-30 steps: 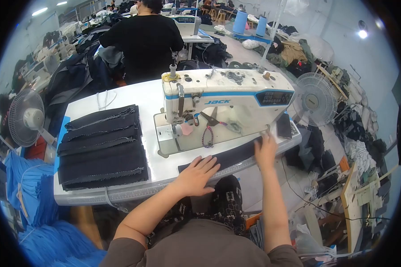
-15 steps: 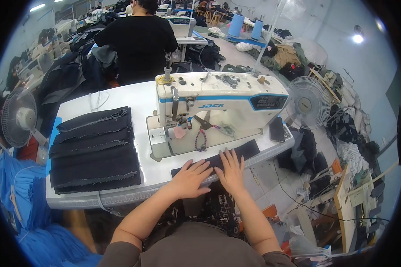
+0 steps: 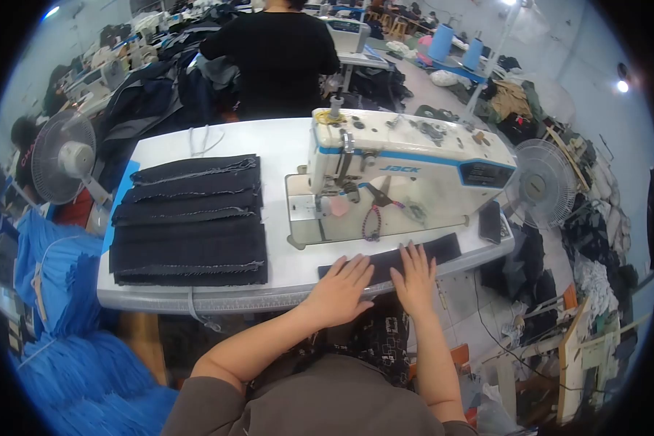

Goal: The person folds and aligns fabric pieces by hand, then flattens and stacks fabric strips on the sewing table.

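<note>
strip (image 3: 445, 250): matt dk cloth, smooth. stack (image 3: 189, 244): matt cloth, rough frayed edges. tabletop (image 3: 282, 145), sewing mach. (image 3: 436, 154): glossy wht.

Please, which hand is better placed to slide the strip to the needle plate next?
Left, probably: the left hand is on the strip, nearer the needle plate than the right hand.

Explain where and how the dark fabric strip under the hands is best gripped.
Probably pinch the dark fabric strip by its right end, coming from the right: it lies flat and narrow, and that end reaches uncovered beyond the right hand.
</note>
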A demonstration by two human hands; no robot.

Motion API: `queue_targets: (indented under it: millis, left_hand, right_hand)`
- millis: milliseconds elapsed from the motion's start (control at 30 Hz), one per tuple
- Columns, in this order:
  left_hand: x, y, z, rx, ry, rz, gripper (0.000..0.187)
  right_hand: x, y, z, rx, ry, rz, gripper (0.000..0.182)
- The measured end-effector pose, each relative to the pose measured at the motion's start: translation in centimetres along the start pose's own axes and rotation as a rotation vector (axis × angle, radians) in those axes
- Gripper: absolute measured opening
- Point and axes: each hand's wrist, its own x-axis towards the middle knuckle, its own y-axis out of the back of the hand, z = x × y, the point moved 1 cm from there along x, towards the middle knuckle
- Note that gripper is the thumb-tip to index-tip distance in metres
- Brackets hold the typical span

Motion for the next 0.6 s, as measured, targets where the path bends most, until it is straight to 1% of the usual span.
queue_targets:
  millis: [100,167,333,533,600]
  left_hand:
    - [-0.2,0.0,0.1,0.010,-0.004,0.005,0.068]
    - [-0.2,0.0,0.1,0.027,0.014,-0.005,0.069]
    - [-0.2,0.0,0.0,0.030,0.003,-0.025,0.069]
    - [-0.2,0.0,0.2,0.022,0.029,-0.043,0.069]
    - [-0.3,-0.2,0.1,0.003,0.040,-0.038,0.069]
  right_hand:
    - [-0.1,-0.1,-0.3,-0.046,0.011,0.037,0.056]
    - [0.0,-0.1,0.0,-0.007,0.017,0.019,0.057]
    - [0.7,0.1,2.9,0.004,-0.047,0.099,0.061]
    - [1.0,0.6,3.7,-0.086,-0.138,0.023,0.068]
    - [1.3,0.6,3.8,-0.081,-0.223,0.012,0.073]
